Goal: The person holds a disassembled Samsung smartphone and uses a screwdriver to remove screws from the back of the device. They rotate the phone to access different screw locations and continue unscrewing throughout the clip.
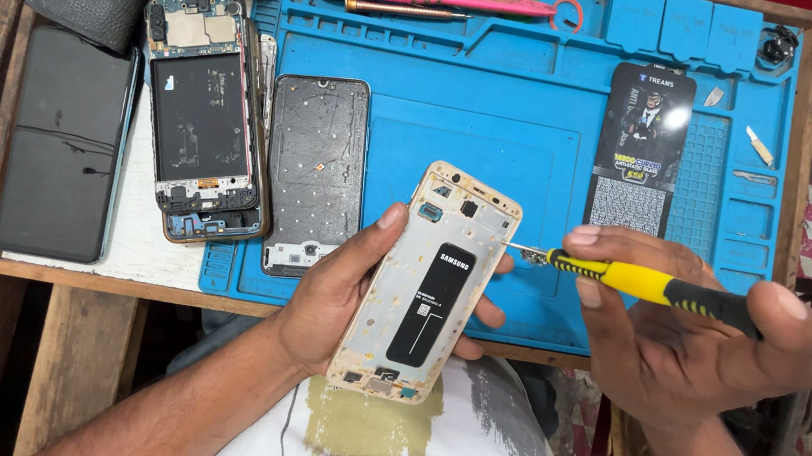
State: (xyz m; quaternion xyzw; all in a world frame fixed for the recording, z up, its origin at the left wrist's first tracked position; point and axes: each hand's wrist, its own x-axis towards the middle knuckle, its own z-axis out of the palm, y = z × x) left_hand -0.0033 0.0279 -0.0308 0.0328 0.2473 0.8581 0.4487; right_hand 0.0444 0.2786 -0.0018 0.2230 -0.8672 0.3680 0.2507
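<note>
Two hands at work here. Our left hand (343, 297) cradles the phone frame (426, 280) from underneath, back side up w/ its black battery (431, 303) showing; thumb pressed along the frame's left edge, fingertips wrapping round the right edge and just peeking out. Frame sits tilted, above our lap, just in front of the blue mat (497, 127).

Our right hand (677, 327) is closed round the yellow-black screwdriver (647, 282), thumb and forefinger pinching the shaft near the front, other fingers curled behind the handle. The tip sits just beyond the left fingertips, at the frame's upper right edge; touching or a hair off, we can't tell. Something small seems to cling at the tip, too tiny to call.

We judge this as screw work on the frame, mid-disassembly or reassembly. Next move, as we see it, calls for a steady left grip and the tip lined up square on a screw head, w/ light pressure.

Beyond the left thumb, on the mat: a bare screen panel (315, 173), an opened phone (202, 116), a dark phone (66, 142). Past the right fingers: a black glass packet (641, 147).
</note>
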